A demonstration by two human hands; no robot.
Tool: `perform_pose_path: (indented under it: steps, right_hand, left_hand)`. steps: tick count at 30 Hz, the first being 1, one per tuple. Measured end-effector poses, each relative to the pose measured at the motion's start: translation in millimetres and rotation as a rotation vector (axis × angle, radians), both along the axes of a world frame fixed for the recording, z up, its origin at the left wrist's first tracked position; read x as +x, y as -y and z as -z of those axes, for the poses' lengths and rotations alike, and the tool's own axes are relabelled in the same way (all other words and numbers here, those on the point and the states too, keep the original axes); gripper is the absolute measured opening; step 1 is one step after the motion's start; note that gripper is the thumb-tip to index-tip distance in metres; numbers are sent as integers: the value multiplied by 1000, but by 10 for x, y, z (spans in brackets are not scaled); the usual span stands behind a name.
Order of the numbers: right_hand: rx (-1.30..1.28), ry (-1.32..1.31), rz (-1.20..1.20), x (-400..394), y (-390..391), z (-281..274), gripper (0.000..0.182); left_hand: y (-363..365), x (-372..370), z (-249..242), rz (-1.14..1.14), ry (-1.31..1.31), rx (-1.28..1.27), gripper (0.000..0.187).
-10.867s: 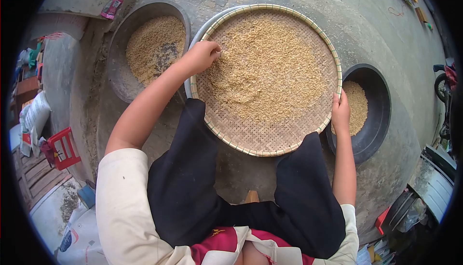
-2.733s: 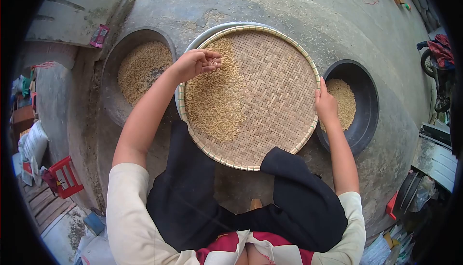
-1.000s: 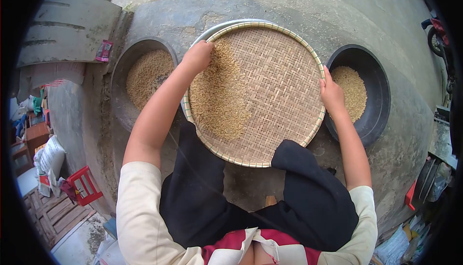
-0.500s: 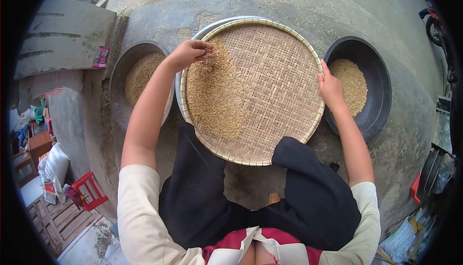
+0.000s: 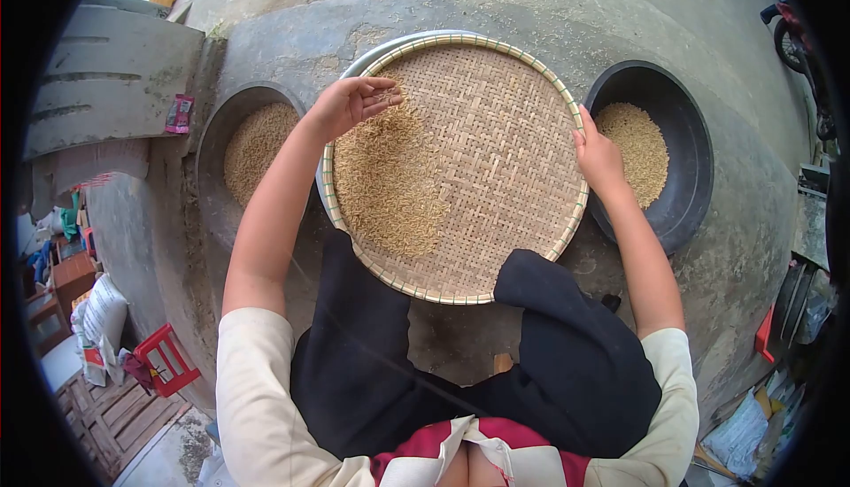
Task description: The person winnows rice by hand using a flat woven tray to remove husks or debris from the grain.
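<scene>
A round woven bamboo winnowing tray (image 5: 505,150) with a bound rim lies across my knees. Unhusked grain (image 5: 390,190) is spread over its left half. Above the upper-left part of that grain is my left hand (image 5: 352,104), open, fingers stretched and slightly apart; I see nothing held in it. My right hand (image 5: 600,158) grips the tray's right rim, thumb on the upper side and the other fingers mostly hidden. Under the tray's far left edge shows part of a metal basin (image 5: 376,55).
A dark tub (image 5: 695,186) with grain (image 5: 633,150) stands on the right; another basin (image 5: 211,159) with grain (image 5: 257,150) is on the left. A pink packet (image 5: 180,113) lies on a grey slab (image 5: 106,80). A red plastic stool (image 5: 166,360) is at lower left.
My left hand has gone from pinched fingers to opened ones, staying over the grain. My right hand keeps its hold on the rim. The view has shifted slightly.
</scene>
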State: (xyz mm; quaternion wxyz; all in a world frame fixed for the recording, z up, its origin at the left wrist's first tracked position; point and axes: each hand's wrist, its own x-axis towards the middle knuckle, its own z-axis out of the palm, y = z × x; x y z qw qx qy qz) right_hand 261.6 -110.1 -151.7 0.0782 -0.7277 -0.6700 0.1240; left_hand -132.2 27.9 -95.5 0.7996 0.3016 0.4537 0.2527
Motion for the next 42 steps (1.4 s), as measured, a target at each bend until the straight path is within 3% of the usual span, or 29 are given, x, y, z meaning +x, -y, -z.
perform_pose_path:
  steps: [5, 8, 10, 15, 20, 22, 25, 27, 29, 35, 38, 41, 42]
  right_hand:
    - [-119, -48, 49, -27, -14, -101, 46]
    - [-110, -50, 45, -15, -8, -61, 46]
    - [33, -22, -15, 16, 2, 20, 47]
    - [7, -19, -7, -4, -5, -17, 47]
    - [-31, 14, -4, -10, -11, -46, 46]
    - [-30, 29, 1, -37, -24, -90, 46]
    - [5, 51, -4, -23, 12, -58, 46]
    - [-6, 37, 1, -47, 5, -96, 46]
    - [-43, 38, 7, -35, -4, -104, 47]
    - [-29, -44, 5, -37, -4, -71, 47]
    - [-46, -69, 21, -65, 2, -108, 46]
    - [-78, 26, 26, -69, -22, -134, 46]
    - [-76, 33, 36, -69, -16, -119, 45]
  left_hand:
    - [32, 45, 8, 109, -89, 72, 34]
    - [29, 21, 38, 107, -86, 88, 34]
    - [29, 3, 60, 112, -92, 93, 34]
    - [37, 60, 24, 120, -103, 103, 34]
    - [35, 933, -115, -28, 4, 162, 35]
    - [139, 1557, -311, 258, 224, 176, 39]
    - [343, 2159, -608, 589, 384, 83, 64]
    - [369, 2135, -742, 553, 266, 148, 65]
    - [221, 1865, -516, 449, 69, 174, 60]
    - [-73, 389, -40, 12, -628, 357, 34]
    - [-61, -185, 81, -91, -803, 462, 29]
    - [-9, -359, 281, 2, -882, 559, 24]
    - [2, -362, 346, 78, -907, 720, 26]
